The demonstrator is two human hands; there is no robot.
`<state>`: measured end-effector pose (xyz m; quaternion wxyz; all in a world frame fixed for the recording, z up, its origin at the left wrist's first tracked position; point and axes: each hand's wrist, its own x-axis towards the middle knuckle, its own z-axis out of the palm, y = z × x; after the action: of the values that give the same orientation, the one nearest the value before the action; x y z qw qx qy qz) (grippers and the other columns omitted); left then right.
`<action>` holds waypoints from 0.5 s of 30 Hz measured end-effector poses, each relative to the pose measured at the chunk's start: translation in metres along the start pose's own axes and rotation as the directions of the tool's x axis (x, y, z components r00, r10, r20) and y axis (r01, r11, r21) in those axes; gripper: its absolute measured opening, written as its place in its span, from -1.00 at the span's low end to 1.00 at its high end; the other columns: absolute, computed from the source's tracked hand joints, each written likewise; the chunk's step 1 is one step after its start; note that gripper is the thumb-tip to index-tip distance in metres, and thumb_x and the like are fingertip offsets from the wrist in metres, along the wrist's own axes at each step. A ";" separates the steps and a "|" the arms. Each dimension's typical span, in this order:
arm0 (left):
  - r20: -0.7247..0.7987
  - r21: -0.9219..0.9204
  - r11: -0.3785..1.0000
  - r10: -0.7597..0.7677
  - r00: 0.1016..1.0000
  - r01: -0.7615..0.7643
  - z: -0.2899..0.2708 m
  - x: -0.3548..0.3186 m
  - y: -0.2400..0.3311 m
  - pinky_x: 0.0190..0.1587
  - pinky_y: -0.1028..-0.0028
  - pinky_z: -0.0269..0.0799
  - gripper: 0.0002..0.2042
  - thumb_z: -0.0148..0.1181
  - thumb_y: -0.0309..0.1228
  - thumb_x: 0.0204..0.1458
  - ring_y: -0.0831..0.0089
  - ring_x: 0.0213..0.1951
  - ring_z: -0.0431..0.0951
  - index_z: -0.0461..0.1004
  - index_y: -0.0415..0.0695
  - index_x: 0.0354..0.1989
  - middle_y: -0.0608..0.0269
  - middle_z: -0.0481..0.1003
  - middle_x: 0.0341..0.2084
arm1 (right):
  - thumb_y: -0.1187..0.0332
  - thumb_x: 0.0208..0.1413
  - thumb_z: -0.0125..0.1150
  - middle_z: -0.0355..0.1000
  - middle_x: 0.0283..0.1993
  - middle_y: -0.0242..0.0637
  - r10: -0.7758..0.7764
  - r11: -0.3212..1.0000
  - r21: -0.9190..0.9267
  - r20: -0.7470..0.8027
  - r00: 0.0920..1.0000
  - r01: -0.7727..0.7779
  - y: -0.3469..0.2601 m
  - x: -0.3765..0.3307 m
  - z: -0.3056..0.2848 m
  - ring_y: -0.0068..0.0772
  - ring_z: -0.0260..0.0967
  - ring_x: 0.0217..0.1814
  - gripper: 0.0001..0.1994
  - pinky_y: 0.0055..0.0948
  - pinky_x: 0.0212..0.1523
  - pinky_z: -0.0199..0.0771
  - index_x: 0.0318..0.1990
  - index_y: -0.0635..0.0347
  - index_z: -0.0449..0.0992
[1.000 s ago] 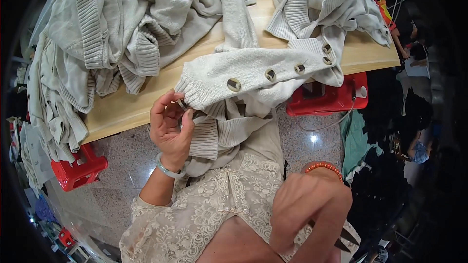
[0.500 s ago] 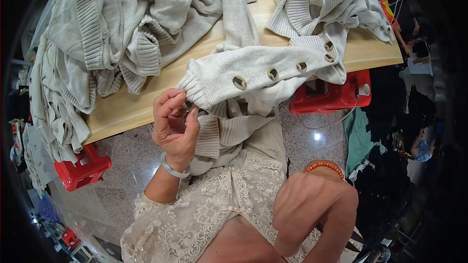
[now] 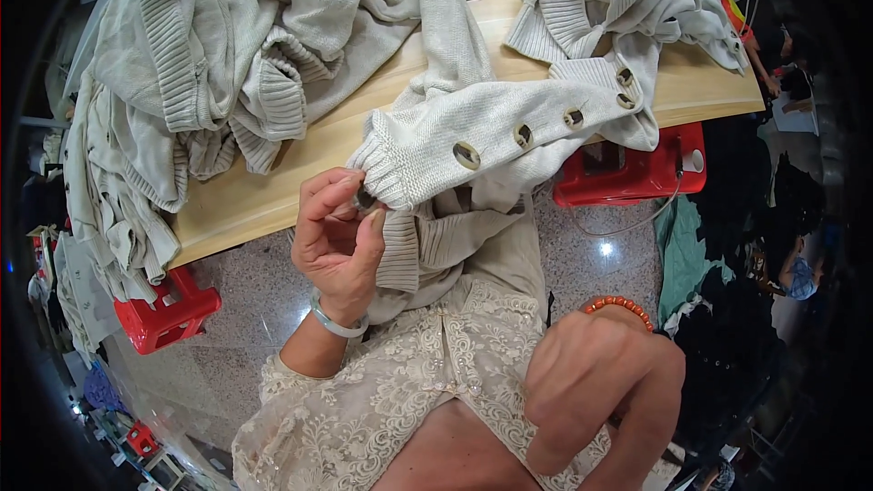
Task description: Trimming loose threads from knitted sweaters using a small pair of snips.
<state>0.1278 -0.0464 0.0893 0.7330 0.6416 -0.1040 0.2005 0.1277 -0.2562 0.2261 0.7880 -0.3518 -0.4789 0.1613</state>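
Observation:
A pale grey-beige knit cardigan [image 3: 509, 105] with brown mottled buttons [image 3: 466, 155] along one edge hangs from the table towards my lap. My left hand [image 3: 338, 241] pinches its ribbed corner between thumb and fingers, with a small dark piece, perhaps another button, showing at the fingertips. Close to my body at the lower right, my right hand [image 3: 596, 391] is closed, its back turned up and the fingers curled out of sight. Part of a dark narrow thing shows beside that hand, but what the fingers hold is hidden.
A wooden table [image 3: 241, 214] carries a heap of similar knitwear [image 3: 336, 0] at left and more knitwear [image 3: 582, 0] at right. Red plastic stools [image 3: 632, 177] stand under its edge. Green cloth [image 3: 684, 250] and dark cloth [image 3: 727, 336] lie at the right.
The whole view has shifted slightly, so things sit a little further right. My left hand keeps its pinch on the cardigan corner, and my right hand stays closed near my body.

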 end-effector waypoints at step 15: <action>0.038 0.023 0.998 0.059 0.998 -0.059 0.003 -0.007 0.000 -0.01 0.57 0.36 -0.59 0.19 -0.79 -0.13 0.43 -0.02 0.41 0.37 -0.29 -0.04 0.06 0.29 -0.02 | 0.61 -0.04 0.22 0.40 -0.21 -0.06 0.306 0.367 -0.693 -0.540 0.784 -0.621 0.047 -0.030 0.001 -0.30 0.38 -0.26 -0.48 -0.48 -0.30 0.40 0.15 0.42 0.32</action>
<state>0.1223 -0.0502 0.0869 0.7169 0.6508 -0.1342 0.2112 0.1155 -0.2410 0.1740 0.4998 -0.8301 -0.2380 0.0668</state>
